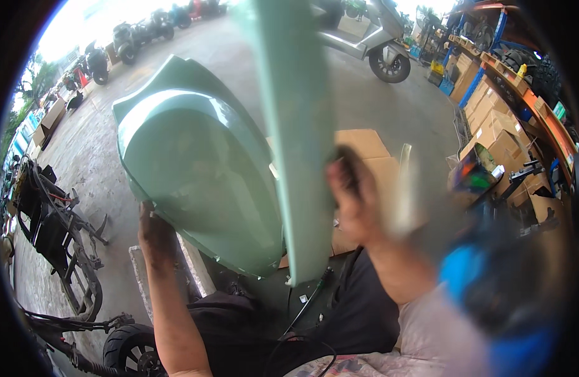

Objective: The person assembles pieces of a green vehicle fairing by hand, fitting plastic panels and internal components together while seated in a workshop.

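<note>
A large, glossy pale green panel (195,163), curved like a scooter's body cover, is raised in front of me. My left hand (156,237) is closed on its lower left edge, the fingers mostly hidden behind it. Next to it stands a long, narrow pale green panel (305,163), running upright past the top of the view and smeared by motion. My right hand (357,200) grips this one by its right edge, thumb side up. The two panels overlap near the middle; whether they are joined I cannot tell.
Flattened cardboard (365,144) lies on the concrete floor beyond my knees. To the left stands a bare black vehicle frame (69,251), with a tyre (132,349) nearer me. A silver scooter (374,47) is parked behind. Shelving with cardboard boxes (490,113) lines the right side.
</note>
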Motion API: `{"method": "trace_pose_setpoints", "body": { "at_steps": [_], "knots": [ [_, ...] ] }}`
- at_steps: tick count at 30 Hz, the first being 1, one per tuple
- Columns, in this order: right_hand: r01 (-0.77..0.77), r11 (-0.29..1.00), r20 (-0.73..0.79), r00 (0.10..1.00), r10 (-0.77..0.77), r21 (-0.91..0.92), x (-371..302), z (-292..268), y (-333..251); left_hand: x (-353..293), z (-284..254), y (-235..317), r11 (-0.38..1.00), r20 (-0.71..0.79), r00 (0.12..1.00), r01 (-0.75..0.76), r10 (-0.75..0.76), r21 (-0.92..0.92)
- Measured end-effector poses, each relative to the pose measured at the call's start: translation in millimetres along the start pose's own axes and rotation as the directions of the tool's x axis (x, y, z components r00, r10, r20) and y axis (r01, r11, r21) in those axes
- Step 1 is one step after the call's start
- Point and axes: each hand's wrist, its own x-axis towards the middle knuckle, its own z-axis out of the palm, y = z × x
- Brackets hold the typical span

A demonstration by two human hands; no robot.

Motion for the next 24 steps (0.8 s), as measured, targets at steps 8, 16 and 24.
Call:
{"method": "trace_pose_setpoints", "body": {
  "at_steps": [8, 16, 24],
  "knots": [
    [-0.097, 0.981, -0.290, 0.956, 0.044, -0.169, 137.4, -172.5, 141.9, 2.1, -49.8, -7.4, 0.404, -0.008, 0.916, -0.169, 0.402, 0.899],
    [-0.558, 0.625, -0.235, 0.818, 0.525, -0.546, 94.2, -196.2, 440.9, 3.6, -39.7, 13.2, -0.228, 0.037, 0.894, 0.073, 0.446, 0.971],
    [-0.671, 0.501, -0.152, 0.668, 0.729, -0.546, 44.6, -178.6, 577.1, 24.9, 38.2, -26.6, 0.735, -0.635, 0.639, 0.156, 0.434, 0.660]
  ]
}}
